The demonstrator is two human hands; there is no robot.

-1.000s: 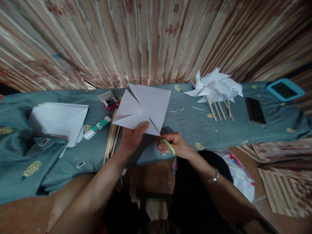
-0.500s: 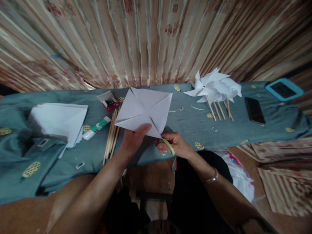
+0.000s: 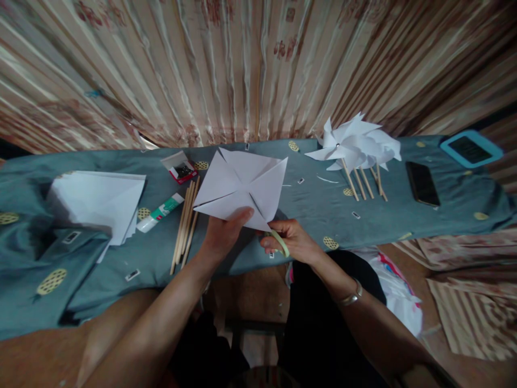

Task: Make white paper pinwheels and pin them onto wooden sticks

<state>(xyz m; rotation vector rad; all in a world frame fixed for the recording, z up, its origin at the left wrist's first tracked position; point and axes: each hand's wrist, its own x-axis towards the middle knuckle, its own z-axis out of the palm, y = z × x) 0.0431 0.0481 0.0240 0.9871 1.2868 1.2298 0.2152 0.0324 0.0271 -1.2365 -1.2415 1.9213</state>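
A square white sheet of paper (image 3: pixel 250 175), slit inward from its corners, is held up over the table by my left hand (image 3: pixel 226 229). The thumb presses on top of the sheet and the fingers are hidden beneath. My right hand (image 3: pixel 293 237) is closed on scissors (image 3: pixel 280 242) with pale green handles, near the sheet's lower right corner. The paper hides the scissors' blades. Left of the sheet, several wooden sticks (image 3: pixel 186 223) lie side by side, beside a green and white glue stick (image 3: pixel 160 212) and a small open red box of pins (image 3: pixel 181 171).
A stack of white paper (image 3: pixel 97 202) lies at the left. Several paper pinwheels (image 3: pixel 359 143) on sticks rest at the right, near a black phone (image 3: pixel 421 183) and a blue-framed tablet (image 3: pixel 470 148). A patterned curtain (image 3: pixel 242 70) hangs behind the cloth-covered table (image 3: pixel 315 207).
My left hand and the paper have shifted slightly to the right, and the sheet has tilted a little. My right hand with the scissors stays nearly in place.
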